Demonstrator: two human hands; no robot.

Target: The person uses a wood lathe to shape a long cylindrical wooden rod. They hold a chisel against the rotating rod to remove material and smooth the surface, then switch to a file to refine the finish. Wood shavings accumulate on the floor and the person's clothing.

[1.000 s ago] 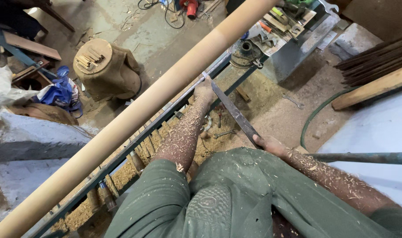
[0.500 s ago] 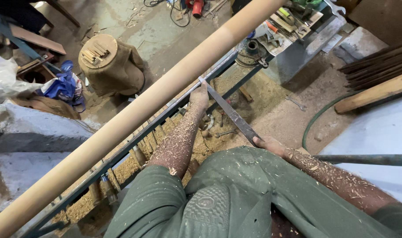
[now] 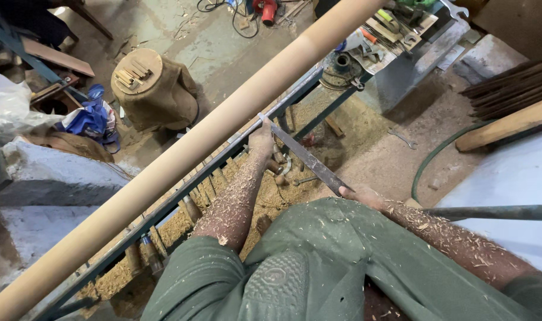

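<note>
- Hands first: left hand is closed around the far end of a long flat grey steel blade, fingers curled over it where its tip meets a long pale round wooden pole.
- Right hand grips the near end of the same blade, close to the body; its fingers are mostly hidden behind the green garment, so how tightly they wrap cannot be told.
- Blade runs diagonally between both hands, from the pole down toward the person's lap.
- Pole stretches across the whole view from lower left to upper right, lying above a dark metal rail that runs parallel to it.
- Both forearms are speckled with pale wood shavings, and more shavings lie in a heap on the floor below the rail.
- Round brown wooden stump stands on the floor beyond the pole, with a blue crumpled bag just to its left.
- Cluttered grey metal bench sits at the upper right; a small spanner lies on the ground below it.
</note>
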